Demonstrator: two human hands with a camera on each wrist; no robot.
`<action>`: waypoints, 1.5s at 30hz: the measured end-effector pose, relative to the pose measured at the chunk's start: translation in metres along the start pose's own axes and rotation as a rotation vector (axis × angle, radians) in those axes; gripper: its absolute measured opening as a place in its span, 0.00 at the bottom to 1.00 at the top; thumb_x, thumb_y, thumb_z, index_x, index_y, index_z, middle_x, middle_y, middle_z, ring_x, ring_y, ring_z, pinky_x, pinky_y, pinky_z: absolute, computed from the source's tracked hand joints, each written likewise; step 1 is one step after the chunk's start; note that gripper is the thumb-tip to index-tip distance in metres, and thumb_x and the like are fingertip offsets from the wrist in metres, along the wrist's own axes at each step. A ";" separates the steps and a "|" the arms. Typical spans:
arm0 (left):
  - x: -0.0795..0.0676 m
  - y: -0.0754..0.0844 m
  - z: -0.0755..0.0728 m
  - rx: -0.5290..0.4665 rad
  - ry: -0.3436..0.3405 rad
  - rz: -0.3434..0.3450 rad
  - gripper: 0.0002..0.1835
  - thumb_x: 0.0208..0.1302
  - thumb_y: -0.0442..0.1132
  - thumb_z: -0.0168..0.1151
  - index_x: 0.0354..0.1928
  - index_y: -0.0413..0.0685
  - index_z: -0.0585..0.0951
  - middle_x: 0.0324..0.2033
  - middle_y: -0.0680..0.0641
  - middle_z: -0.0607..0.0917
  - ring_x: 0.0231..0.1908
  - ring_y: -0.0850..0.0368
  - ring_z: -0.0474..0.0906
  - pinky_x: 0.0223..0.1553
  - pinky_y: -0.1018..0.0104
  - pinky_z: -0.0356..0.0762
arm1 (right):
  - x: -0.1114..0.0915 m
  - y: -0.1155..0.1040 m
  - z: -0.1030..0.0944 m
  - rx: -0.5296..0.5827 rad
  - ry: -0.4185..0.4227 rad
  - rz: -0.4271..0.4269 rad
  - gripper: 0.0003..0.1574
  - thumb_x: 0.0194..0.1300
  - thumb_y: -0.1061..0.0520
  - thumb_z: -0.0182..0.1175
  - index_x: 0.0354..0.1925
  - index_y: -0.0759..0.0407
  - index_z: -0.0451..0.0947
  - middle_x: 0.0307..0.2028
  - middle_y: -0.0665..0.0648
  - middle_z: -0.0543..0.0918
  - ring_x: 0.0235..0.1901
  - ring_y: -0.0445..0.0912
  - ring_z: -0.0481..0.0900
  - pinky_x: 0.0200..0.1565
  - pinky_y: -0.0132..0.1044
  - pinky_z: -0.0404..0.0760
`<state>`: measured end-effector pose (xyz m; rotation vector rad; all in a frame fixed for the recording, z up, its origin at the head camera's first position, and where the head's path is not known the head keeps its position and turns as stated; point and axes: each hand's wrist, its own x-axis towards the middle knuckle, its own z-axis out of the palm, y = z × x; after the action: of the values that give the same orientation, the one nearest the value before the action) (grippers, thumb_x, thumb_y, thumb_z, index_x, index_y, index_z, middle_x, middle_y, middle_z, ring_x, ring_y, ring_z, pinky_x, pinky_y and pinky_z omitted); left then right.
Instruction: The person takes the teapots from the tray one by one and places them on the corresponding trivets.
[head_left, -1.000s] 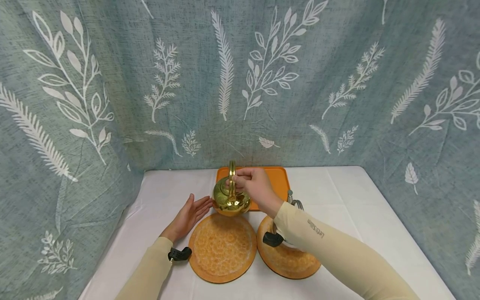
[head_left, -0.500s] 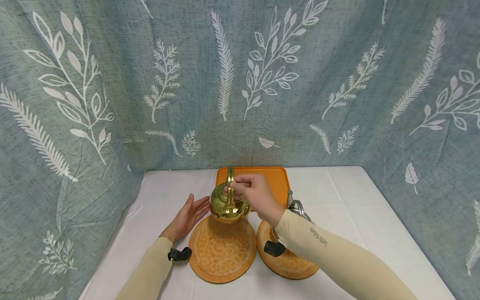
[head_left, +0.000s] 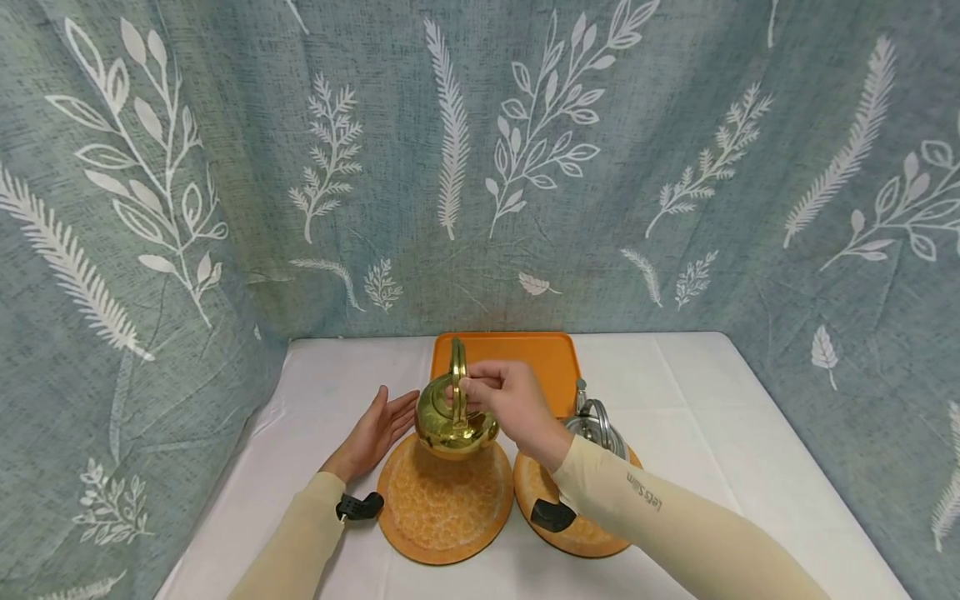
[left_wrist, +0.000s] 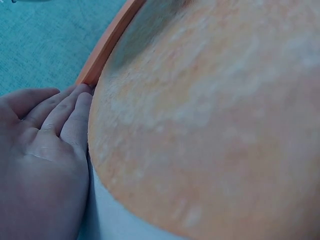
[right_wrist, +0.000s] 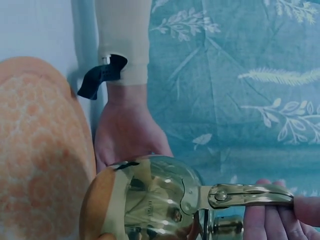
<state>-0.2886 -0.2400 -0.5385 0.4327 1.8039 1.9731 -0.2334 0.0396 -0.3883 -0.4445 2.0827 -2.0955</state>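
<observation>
My right hand (head_left: 513,404) pinches the arched handle of a shiny gold teapot (head_left: 453,433) between thumb and fingers. The teapot hangs over the far part of the left round orange-patterned mat (head_left: 446,508), with the mat's bare surface and a shadow below it. My left hand (head_left: 378,433) lies at the mat's left far edge, fingers straight, fingertips close to the teapot's side. In the left wrist view the fingers (left_wrist: 65,117) lie along the mat's rim. From the right wrist view, the teapot (right_wrist: 150,200) partly hides my left hand (right_wrist: 130,125).
An orange rectangular tray (head_left: 525,354) lies at the back of the white-covered table (head_left: 675,392). On the right round mat (head_left: 581,542) stands a silver teapot (head_left: 600,433), partly behind my right forearm. A leaf-patterned curtain (head_left: 480,167) encloses the back and sides.
My right hand has brought the gold teapot toward me, slightly left and lower, from over the tray to over the left mat. More of the silver teapot shows. My left hand stays put.
</observation>
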 end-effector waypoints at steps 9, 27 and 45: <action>-0.001 -0.002 0.000 0.010 -0.015 0.001 0.49 0.86 0.68 0.16 0.85 0.29 0.43 0.85 0.31 0.45 0.84 0.38 0.41 0.83 0.50 0.42 | -0.010 0.003 0.005 0.023 -0.010 -0.009 0.16 0.80 0.68 0.61 0.59 0.78 0.83 0.46 0.70 0.91 0.47 0.57 0.92 0.51 0.47 0.92; -0.002 0.000 0.001 -0.025 -0.012 0.004 0.51 0.85 0.70 0.19 0.85 0.29 0.43 0.84 0.29 0.48 0.84 0.37 0.42 0.83 0.47 0.39 | -0.028 0.018 0.017 0.045 -0.035 0.024 0.15 0.79 0.67 0.63 0.57 0.77 0.85 0.45 0.67 0.92 0.46 0.53 0.92 0.51 0.46 0.92; 0.000 -0.001 0.001 -0.030 0.007 0.002 0.52 0.85 0.71 0.20 0.85 0.29 0.43 0.84 0.29 0.49 0.84 0.37 0.44 0.83 0.52 0.46 | -0.038 0.031 0.029 0.044 -0.037 0.037 0.14 0.78 0.67 0.64 0.56 0.77 0.85 0.44 0.67 0.92 0.44 0.54 0.92 0.49 0.45 0.92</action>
<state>-0.2879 -0.2390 -0.5390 0.4195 1.7768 2.0026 -0.1911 0.0231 -0.4236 -0.4311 2.0055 -2.0914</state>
